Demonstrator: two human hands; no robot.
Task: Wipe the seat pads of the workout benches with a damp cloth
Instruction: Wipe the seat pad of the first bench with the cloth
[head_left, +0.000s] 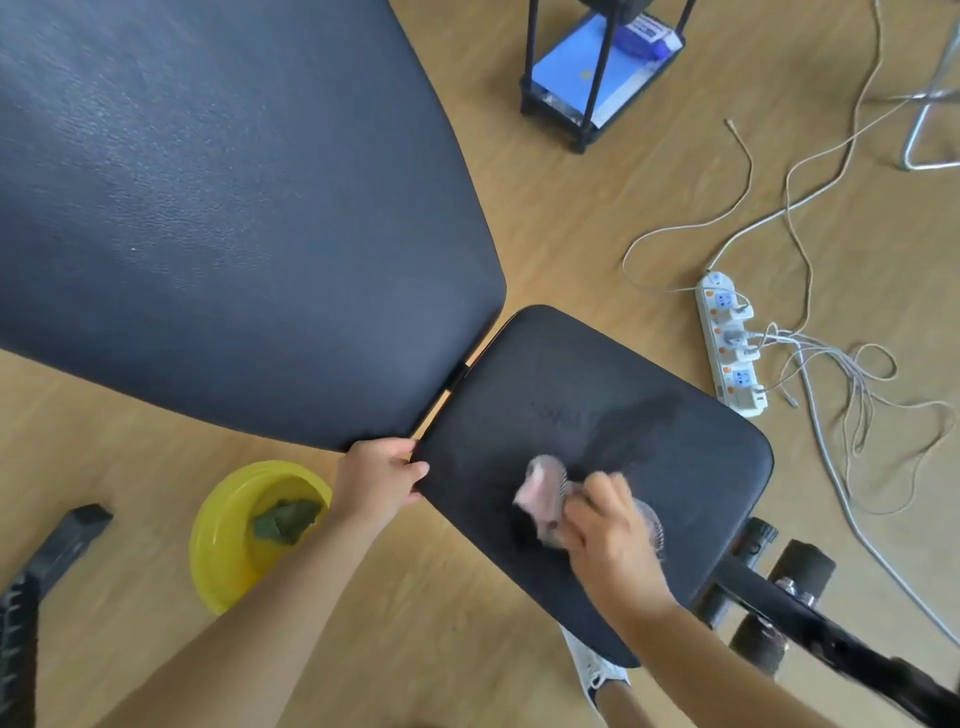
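The black seat pad of a workout bench fills the middle right, with a darker wet streak near its centre. My right hand presses a crumpled pink and grey cloth onto the pad's near side; the cloth is blurred. My left hand grips the pad's left corner. The large black back pad of the same bench spreads across the upper left, split from the seat pad by a narrow gap.
A yellow basin with a green cloth sits on the wooden floor at lower left. A white power strip and loose cables lie right. Black foam rollers stick out at lower right. A black rack stands at the top.
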